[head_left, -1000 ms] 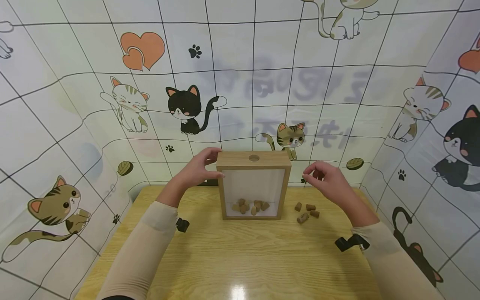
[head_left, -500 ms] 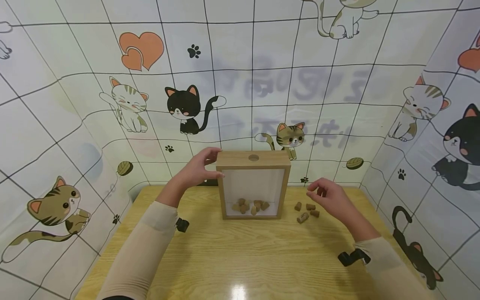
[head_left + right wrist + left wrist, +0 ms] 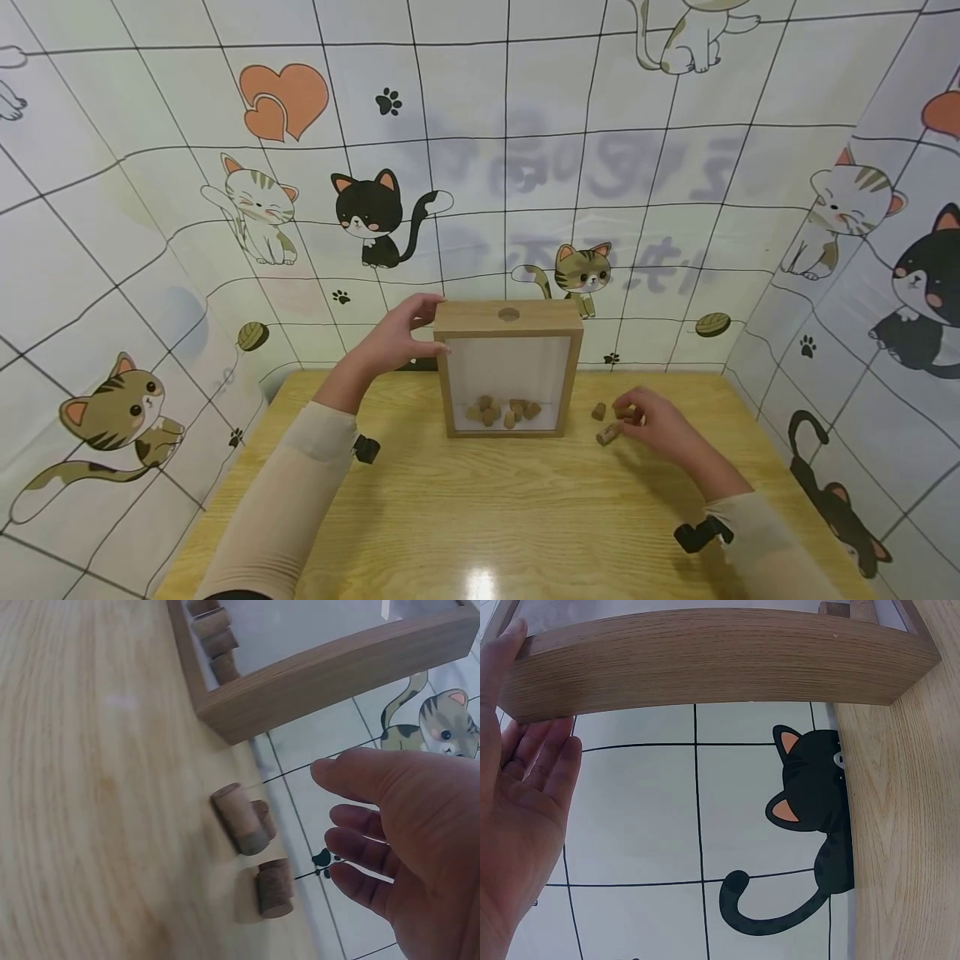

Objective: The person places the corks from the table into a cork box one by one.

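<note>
A wooden box (image 3: 508, 323) with a clear front and a round hole in its top stands upright on the table. Several corks (image 3: 487, 413) lie at the bottom inside it. My left hand (image 3: 397, 337) grips the box's upper left corner, thumb on the front and fingers at the back; the left wrist view shows the hand (image 3: 532, 802) at the wooden side. Right of the box, my right hand (image 3: 654, 423) hovers at a few loose corks (image 3: 608, 433), partly covering them. Nothing sits between its parted thumb and fingers in the right wrist view, near a cork (image 3: 275, 888).
The wood-grain table (image 3: 480, 508) ends at a cat-print wall sheet (image 3: 480, 183) close behind the box. The same sheet rises at both sides. A dark strap piece (image 3: 701, 533) sits at the right wrist.
My right hand has come down from beside the box's upper right to the loose corks on the table. The left hand and the box have stayed in place.
</note>
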Action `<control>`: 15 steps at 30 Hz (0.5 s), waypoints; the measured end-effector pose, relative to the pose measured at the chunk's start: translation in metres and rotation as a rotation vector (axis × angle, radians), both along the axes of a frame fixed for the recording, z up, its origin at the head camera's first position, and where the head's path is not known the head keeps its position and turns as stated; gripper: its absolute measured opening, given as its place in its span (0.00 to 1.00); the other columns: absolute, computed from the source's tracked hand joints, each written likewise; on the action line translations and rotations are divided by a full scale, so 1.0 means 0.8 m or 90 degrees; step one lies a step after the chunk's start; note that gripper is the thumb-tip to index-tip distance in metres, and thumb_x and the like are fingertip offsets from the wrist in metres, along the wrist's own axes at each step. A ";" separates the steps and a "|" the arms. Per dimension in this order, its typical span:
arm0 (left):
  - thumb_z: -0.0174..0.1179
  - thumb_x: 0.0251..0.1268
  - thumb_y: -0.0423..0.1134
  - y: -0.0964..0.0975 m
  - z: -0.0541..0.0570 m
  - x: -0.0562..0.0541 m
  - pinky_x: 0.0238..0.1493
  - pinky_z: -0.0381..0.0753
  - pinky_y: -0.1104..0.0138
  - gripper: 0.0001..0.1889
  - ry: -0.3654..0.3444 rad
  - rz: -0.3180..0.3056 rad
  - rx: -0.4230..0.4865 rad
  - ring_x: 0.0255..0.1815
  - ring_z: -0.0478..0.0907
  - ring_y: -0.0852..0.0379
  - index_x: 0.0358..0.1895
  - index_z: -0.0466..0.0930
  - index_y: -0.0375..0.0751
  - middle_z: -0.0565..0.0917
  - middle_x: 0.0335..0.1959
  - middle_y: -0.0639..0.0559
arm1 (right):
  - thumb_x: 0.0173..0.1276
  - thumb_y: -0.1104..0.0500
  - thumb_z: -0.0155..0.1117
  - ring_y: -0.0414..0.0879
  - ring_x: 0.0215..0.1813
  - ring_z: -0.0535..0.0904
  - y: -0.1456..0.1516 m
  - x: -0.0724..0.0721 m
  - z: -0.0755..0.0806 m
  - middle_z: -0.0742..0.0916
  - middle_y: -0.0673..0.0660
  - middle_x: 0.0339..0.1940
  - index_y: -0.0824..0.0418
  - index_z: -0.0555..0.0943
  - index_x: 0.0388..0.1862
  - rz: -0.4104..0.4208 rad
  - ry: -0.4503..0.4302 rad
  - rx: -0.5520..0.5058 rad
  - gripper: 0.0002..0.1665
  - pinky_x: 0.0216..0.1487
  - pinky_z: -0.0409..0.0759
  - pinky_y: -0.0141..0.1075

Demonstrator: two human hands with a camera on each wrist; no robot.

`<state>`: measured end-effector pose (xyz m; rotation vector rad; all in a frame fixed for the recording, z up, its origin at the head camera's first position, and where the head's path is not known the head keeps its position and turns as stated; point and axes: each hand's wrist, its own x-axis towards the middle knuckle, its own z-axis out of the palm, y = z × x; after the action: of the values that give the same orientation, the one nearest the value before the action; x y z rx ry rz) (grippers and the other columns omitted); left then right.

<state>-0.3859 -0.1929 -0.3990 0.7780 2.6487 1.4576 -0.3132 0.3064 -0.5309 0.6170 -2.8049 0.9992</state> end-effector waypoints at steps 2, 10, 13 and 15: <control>0.83 0.64 0.44 0.000 0.000 0.001 0.82 0.71 0.47 0.48 -0.001 -0.001 0.000 0.83 0.69 0.41 0.84 0.66 0.49 0.75 0.75 0.49 | 0.72 0.68 0.79 0.46 0.42 0.80 0.000 0.000 -0.007 0.86 0.62 0.51 0.66 0.86 0.55 0.000 -0.007 -0.010 0.16 0.36 0.81 0.36; 0.84 0.64 0.44 0.000 0.000 0.000 0.82 0.71 0.47 0.48 -0.005 0.000 0.002 0.82 0.69 0.41 0.84 0.66 0.50 0.75 0.74 0.49 | 0.71 0.67 0.79 0.49 0.43 0.80 0.000 -0.003 -0.032 0.86 0.61 0.49 0.69 0.86 0.59 -0.005 -0.057 -0.037 0.20 0.38 0.80 0.36; 0.84 0.64 0.43 0.000 0.000 -0.001 0.82 0.71 0.47 0.48 -0.005 0.000 0.002 0.82 0.69 0.41 0.84 0.66 0.50 0.75 0.74 0.49 | 0.71 0.67 0.79 0.51 0.46 0.81 -0.001 -0.004 -0.039 0.86 0.61 0.49 0.69 0.85 0.60 -0.005 -0.076 -0.047 0.21 0.42 0.82 0.37; 0.84 0.64 0.43 0.000 0.001 0.000 0.82 0.71 0.47 0.48 -0.005 0.000 0.001 0.82 0.69 0.41 0.84 0.66 0.50 0.75 0.74 0.48 | 0.71 0.67 0.79 0.51 0.47 0.81 0.000 -0.005 -0.044 0.86 0.60 0.49 0.69 0.85 0.61 -0.004 -0.088 -0.047 0.21 0.43 0.82 0.37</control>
<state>-0.3862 -0.1927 -0.3984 0.7705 2.6420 1.4590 -0.3174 0.3063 -0.5660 0.5506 -2.8684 1.1817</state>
